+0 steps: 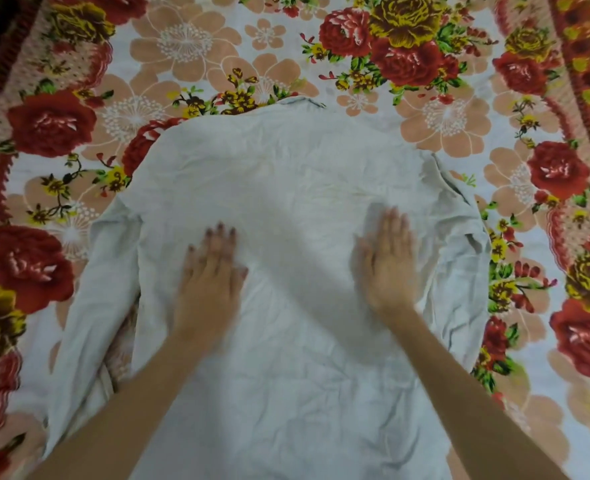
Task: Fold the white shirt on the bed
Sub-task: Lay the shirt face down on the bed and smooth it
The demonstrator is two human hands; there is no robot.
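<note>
Shirt [297, 188] spread flat on bed [460, 126], mid-frame, back apparently up. Left hand [210, 282] and right hand [389, 261] both flat, fingers straight, palms pressing mid-panel; nothing gripped. Fabric judged thin, light, limp, creased; no break risk. Best hold: pinch at shoulder and side edge, taking sleeve [96, 289] along. Long axis runs away from person; collar [300, 102] far, hem near.
</note>
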